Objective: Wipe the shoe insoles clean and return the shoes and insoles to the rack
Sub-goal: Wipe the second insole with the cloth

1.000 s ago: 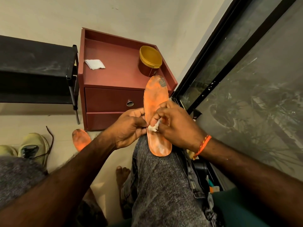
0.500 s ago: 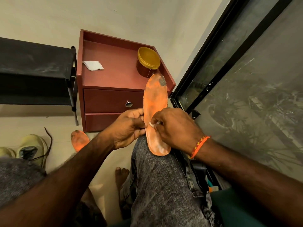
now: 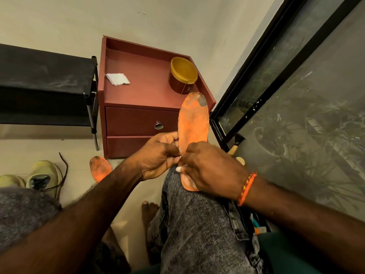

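A worn orange insole [image 3: 194, 119] stands upright on my right knee, its heel end resting on the jeans. My left hand [image 3: 158, 155] grips its left edge at mid-length. My right hand [image 3: 209, 169] lies over its lower half, fingers curled round a small white wad of tissue [image 3: 178, 169] that peeks out at the fingertips. A second orange insole [image 3: 99, 169] lies on the floor in front of the cabinet. A pale yellow-green pair of shoes [image 3: 42, 177] with dark laces sits at the lower left. The black shoe rack [image 3: 45, 86] stands at the left.
A red bedside cabinet [image 3: 142, 91] with drawers stands ahead, carrying a folded white tissue [image 3: 117, 78] and a round tin with a yellow lid [image 3: 183, 75]. A black-framed window [image 3: 276, 80] runs along the right. My bare foot [image 3: 149, 209] rests on the floor.
My right hand has slid down the insole toward the heel, and the tissue wad is now mostly hidden under the fingers. The left hand keeps its hold.
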